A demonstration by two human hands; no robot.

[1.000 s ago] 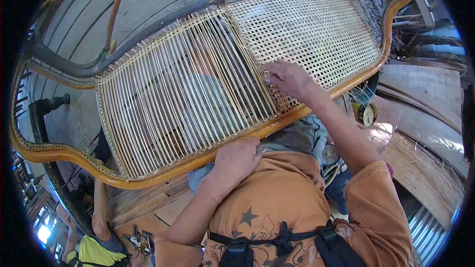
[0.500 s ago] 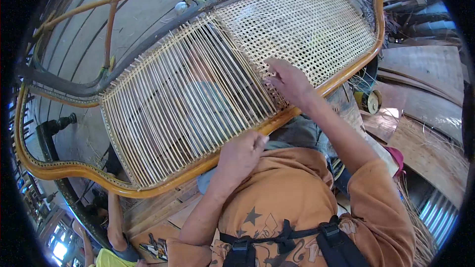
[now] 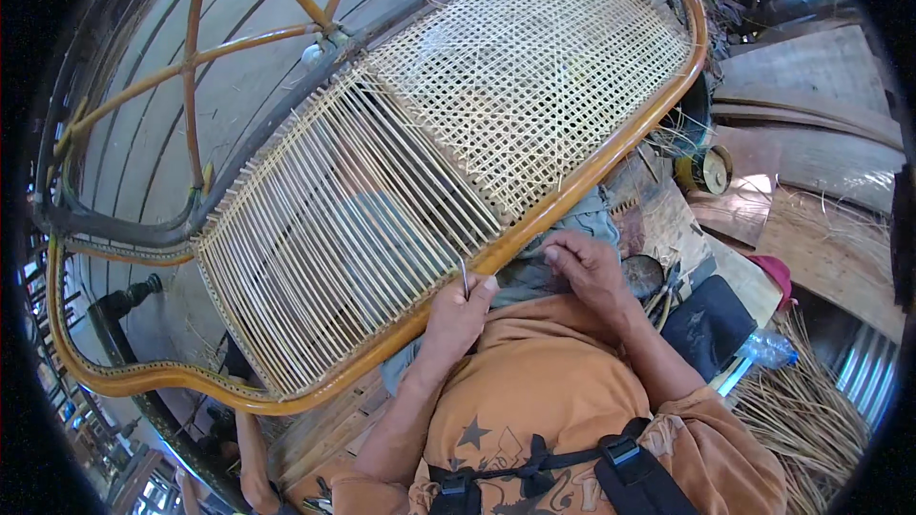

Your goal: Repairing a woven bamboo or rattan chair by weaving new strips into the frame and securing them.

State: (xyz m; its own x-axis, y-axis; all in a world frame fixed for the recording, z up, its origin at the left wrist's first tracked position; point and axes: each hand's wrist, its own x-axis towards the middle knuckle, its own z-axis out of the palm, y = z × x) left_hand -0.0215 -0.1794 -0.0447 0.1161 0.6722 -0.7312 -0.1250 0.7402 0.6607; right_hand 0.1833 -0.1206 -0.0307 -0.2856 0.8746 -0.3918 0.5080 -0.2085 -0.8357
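A cane panel in a curved, varnished wooden frame [image 3: 572, 195] lies across in front of me. Its right part is a woven cane mesh [image 3: 534, 76]; the left part has only parallel cane strands [image 3: 305, 238]. My left hand [image 3: 452, 320] rests by the near rail, closed around a thin metal tool [image 3: 465, 277] like an awl, whose tip points at the strands. Lower and to the right, over my lap, my right hand [image 3: 584, 272] is closed with fingers curled and pinched. What it may hold is too fine to make out.
To the right stand a round tin [image 3: 706, 170] and wooden boards [image 3: 821, 162]. A plastic bottle [image 3: 766, 349] lies near a bundle of long cane strips [image 3: 797, 405]. Another person's arm [image 3: 252, 458] shows at lower left, below the frame. Curved wooden poles [image 3: 194, 57] rise at upper left.
My right hand has come off the panel, back and down to my lap. In my left hand the thin metal tool now shows upright. The view has shifted, so the panel sits further left.
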